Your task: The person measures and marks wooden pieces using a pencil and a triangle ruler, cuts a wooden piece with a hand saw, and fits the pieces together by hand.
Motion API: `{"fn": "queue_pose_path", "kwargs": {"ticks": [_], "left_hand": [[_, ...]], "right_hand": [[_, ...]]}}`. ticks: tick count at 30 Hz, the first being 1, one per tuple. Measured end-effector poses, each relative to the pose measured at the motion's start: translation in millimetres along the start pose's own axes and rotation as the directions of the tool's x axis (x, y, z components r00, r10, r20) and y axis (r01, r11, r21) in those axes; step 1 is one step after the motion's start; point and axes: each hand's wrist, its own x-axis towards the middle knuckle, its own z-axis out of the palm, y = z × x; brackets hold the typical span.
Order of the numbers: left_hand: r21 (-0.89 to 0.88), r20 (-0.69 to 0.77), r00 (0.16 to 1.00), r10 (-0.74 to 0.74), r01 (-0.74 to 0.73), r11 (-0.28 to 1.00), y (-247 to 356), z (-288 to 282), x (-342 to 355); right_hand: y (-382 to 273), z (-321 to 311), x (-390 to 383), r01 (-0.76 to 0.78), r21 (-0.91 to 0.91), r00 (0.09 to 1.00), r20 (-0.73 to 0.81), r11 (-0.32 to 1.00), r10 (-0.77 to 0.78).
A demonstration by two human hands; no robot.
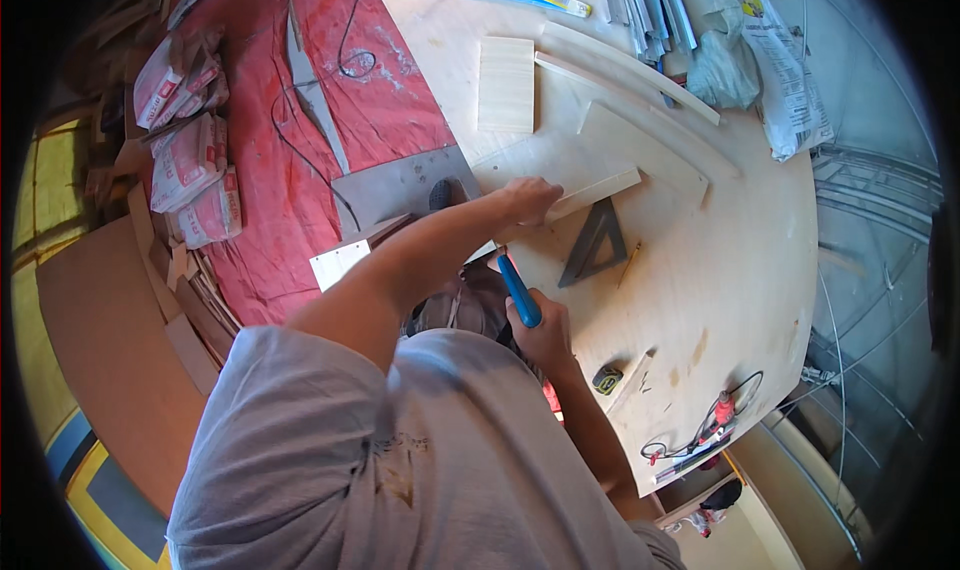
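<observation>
My left hand (530, 201) is closed over a narrow light wooden board (600, 191), pressing it at the edge of the plywood worktable (745, 300). My right hand (545, 332) is wrapped round a blue-handled tool (519, 288), its handle tilted up toward the board's near end. The working end of this tool is too small to make out. Just right of the board lies a dark triangular square (593, 246), with a thin pencil-like stick (630, 263) beside it. A yellow-and-black tape measure (607, 379) rests to the right of my right hand.
Loose wooden panels (506, 85) and curved-looking strips (640, 70) lie on the far part of the table. A red corded tool (722, 410) sits near the right corner. Plastic bags (725, 65) stand at the far right; filled sacks (190, 160) rest on red sheeting at left.
</observation>
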Motion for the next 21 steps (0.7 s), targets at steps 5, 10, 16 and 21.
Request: {"fn": "queue_pose_path", "kwargs": {"ticks": [5,10,16,21], "left_hand": [[-0.006,0.047,0.997,-0.059,0.059,0.998,23,-13,8],[0.031,0.026,0.989,-0.146,0.145,0.989,27,-17,9],[0.055,0.092,0.99,-0.106,0.101,0.993,12,-17,10],[0.009,0.107,0.99,-0.096,0.096,0.995,10,-14,14]], "right_hand": [[0,6,-1,0.067,-0.029,0.994,-0.085,0.997,-0.069],[-31,6,24,0.045,-0.156,0.997,-0.047,0.987,-0.053],[-20,-48,-74,-0.049,-0.082,0.999,0.017,0.995,0.051],[-14,-100,-192,-0.078,-0.095,0.995,0.049,0.992,0.083]]}}
